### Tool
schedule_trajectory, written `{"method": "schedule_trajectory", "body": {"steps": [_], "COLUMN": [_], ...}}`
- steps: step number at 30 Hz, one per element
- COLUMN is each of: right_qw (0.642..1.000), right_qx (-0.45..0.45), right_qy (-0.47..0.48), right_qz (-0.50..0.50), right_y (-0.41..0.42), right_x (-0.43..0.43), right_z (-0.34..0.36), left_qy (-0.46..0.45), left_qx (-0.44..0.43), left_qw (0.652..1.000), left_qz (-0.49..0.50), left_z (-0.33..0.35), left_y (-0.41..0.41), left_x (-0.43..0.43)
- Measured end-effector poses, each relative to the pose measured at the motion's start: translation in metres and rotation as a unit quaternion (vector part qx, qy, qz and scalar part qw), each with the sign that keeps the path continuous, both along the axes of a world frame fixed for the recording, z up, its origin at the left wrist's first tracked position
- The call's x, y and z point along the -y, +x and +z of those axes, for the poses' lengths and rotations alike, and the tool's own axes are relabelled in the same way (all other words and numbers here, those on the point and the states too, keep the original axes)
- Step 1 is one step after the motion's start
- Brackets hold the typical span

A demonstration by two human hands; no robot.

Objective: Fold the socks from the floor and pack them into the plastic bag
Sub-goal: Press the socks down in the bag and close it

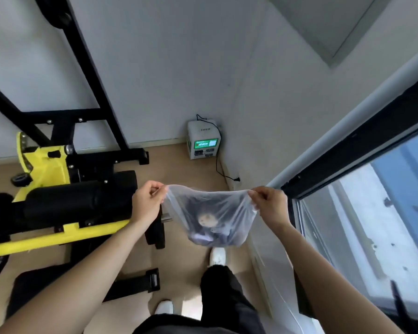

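Observation:
A clear plastic bag (232, 208) hangs in the air in front of me, stretched wide at its top edge. My left hand (146, 201) pinches the bag's left corner, and my right hand (269, 203) pinches its right corner. Dark socks (211, 227) lie bundled in the bottom of the bag, one showing a pale round patch. I stand over the tan floor, my white shoes visible below the bag.
A black and yellow exercise machine (58, 189) fills the left side, close to my left arm. A small white box with a green screen (204, 139) stands in the wall corner, its cable running along the floor. A glass window with a dark frame (362, 213) lies at right.

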State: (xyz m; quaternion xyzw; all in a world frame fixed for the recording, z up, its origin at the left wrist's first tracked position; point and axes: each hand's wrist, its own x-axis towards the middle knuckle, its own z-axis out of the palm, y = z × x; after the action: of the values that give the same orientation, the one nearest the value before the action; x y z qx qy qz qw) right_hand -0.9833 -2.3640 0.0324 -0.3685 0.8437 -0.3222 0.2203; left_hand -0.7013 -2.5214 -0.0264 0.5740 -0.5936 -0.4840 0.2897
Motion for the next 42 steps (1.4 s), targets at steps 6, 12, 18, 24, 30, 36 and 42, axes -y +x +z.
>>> {"method": "schedule_trajectory", "body": {"steps": [6,12,18,24,30,36,42], "right_qw": [0.999,0.994,0.985,0.975,0.961,0.942,0.930], "right_qx": [-0.002,0.015,0.020,-0.007,0.011,-0.011,0.010], "right_qy": [0.017,0.040,0.037,0.062,0.099,0.120,0.142], "right_qz": [0.043,0.096,0.167,0.215,0.258,0.313,0.338], "right_y": [-0.095,-0.162,-0.190,-0.193,-0.179,-0.172,-0.180], "right_x": [0.099,0.201,0.318,0.444,0.568,0.666,0.734], "right_z": [-0.040,-0.059,-0.071,-0.095,-0.153,-0.267,-0.413], "left_qy": [-0.012,0.013,0.027,0.065,0.111,0.150,0.176], "left_qx": [0.045,0.084,0.088,0.078,0.074,0.115,0.152], "left_qw": [0.999,0.994,0.987,0.973,0.960,0.939,0.923], "left_qz": [0.019,0.063,0.132,0.205,0.246,0.288,0.306], "left_z": [-0.017,-0.028,-0.034,-0.063,-0.110,-0.207,-0.336], "left_y": [-0.074,-0.116,-0.143,-0.153,-0.153,-0.161,-0.173], "left_x": [0.073,0.118,0.179,0.271,0.359,0.432,0.496]}}
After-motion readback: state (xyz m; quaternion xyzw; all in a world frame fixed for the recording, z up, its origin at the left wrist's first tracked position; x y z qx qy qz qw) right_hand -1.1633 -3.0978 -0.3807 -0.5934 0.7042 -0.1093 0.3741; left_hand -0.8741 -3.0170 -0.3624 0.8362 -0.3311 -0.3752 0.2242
